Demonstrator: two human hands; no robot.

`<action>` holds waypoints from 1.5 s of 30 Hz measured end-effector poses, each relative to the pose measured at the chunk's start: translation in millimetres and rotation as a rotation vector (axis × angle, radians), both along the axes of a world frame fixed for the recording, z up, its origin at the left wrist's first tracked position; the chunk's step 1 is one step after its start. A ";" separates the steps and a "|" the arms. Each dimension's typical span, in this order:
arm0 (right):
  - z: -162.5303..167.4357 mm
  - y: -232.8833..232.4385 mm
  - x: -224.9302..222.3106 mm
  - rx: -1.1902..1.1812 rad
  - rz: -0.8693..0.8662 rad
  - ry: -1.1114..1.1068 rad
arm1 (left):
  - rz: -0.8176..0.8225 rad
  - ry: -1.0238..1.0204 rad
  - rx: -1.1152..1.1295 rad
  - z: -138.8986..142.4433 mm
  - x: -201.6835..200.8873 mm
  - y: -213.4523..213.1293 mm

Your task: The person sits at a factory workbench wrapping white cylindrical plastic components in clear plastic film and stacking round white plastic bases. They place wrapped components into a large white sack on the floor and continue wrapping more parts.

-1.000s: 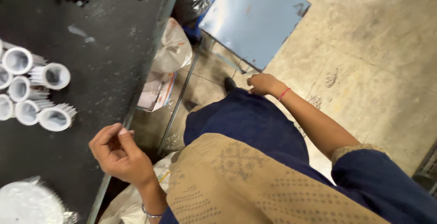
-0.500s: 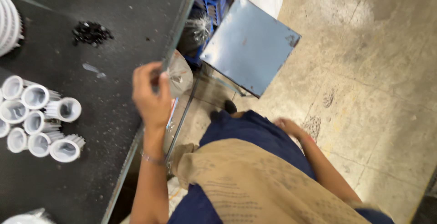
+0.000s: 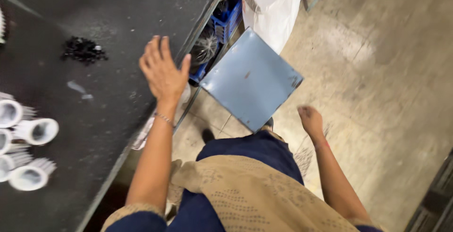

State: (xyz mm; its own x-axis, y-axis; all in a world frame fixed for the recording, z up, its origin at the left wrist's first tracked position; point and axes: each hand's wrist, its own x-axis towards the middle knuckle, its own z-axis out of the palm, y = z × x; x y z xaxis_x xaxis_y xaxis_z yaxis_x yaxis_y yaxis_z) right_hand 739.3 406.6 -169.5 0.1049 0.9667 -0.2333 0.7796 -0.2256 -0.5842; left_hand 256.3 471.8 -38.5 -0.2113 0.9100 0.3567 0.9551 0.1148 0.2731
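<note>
A single head-worn camera looks steeply down from above the person, close over the black table (image 3: 71,48) edge on the left. The right takes in the blue stool (image 3: 250,88) and concrete floor (image 3: 387,71).

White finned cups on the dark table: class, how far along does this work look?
Done: several white finned cups lie grouped at the dark table edge. In hand: nothing; the left hand hovers open over the table, and the right hand hangs empty beside the blue stool. Left: a pile of small black parts lies loose.
</note>
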 end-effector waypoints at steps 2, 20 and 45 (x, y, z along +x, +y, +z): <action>-5.0 85.5 -5.8 0.193 0.118 0.039 | 0.089 0.058 -0.001 -4.2 1.1 2.4; -61.2 558.3 -66.4 0.149 0.880 -0.560 | 0.594 0.099 0.103 8.5 38.1 48.9; -3.2 124.2 221.4 0.038 0.872 -0.460 | 0.445 -0.693 0.198 -82.6 436.6 -249.5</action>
State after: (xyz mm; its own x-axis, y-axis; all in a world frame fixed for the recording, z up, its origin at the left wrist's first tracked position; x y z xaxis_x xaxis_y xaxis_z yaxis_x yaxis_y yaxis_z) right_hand 960.7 530.8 -172.7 -0.5752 0.7545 -0.3160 0.8170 0.5487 -0.1771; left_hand 692.9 222.3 -121.1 -0.7645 0.6248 0.1586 0.4416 0.3284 0.8350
